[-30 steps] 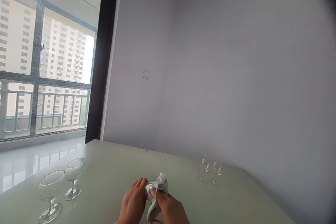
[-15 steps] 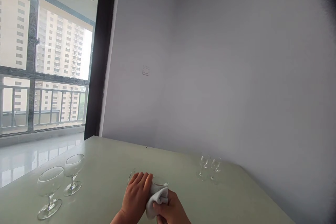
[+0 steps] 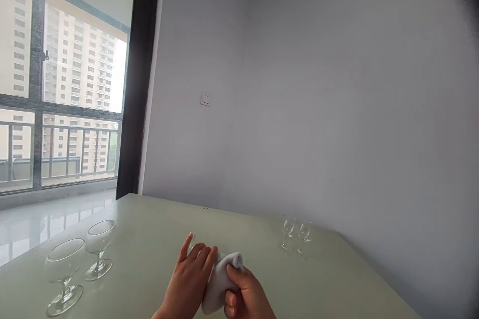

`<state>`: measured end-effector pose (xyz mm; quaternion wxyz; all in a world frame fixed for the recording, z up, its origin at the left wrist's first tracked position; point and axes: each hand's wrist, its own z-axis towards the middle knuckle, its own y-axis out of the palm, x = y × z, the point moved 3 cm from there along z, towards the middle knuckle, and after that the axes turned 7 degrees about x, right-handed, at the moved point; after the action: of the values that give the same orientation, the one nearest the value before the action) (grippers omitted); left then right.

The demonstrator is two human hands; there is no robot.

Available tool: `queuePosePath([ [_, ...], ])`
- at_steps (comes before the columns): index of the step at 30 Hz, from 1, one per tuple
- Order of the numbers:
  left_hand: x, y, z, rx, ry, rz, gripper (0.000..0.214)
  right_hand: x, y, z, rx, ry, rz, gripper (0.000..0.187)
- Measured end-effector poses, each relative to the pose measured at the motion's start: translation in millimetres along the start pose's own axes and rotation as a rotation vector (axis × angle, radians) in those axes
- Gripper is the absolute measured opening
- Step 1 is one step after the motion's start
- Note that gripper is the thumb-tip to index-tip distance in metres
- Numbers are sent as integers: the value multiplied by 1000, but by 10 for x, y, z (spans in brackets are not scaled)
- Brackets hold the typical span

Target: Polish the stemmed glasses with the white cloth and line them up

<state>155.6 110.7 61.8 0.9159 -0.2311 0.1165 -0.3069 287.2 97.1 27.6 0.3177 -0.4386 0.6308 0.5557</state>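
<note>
Cloth (image 3: 216,286): in right hand (image 3: 247,290) grip | glass (image 3: 192,246): mostly behind left hand (image 3: 190,273)

pale grey cloth (image 3: 216,289), soft and bunched, gripped in the right hand (image 3: 247,291), touching the left hand (image 3: 191,271), clear glass vessel (image 3: 191,246) in the left, mostly hidden, a sliver showing past the fingers

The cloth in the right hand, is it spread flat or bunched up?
Bunched up: the cloth is gathered into a wad in the right hand, its top edge folded under the thumb.
</note>
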Motion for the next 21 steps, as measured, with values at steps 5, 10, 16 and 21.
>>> queuePosePath([
  [5,-137,7,25,-281,-42,-131,33,-374,80,-302,-121,-389,-709,8],
  [10,-127,27,20,-226,-52,-190,28,-546,86,-356,-145,-557,-854,10],
  [16,76,-204,86,208,56,28,31,-204,74,-146,53,-11,76,40],
  [21,-60,-176,67,30,9,-58,35,-240,178,-270,-83,-211,-371,24],
])
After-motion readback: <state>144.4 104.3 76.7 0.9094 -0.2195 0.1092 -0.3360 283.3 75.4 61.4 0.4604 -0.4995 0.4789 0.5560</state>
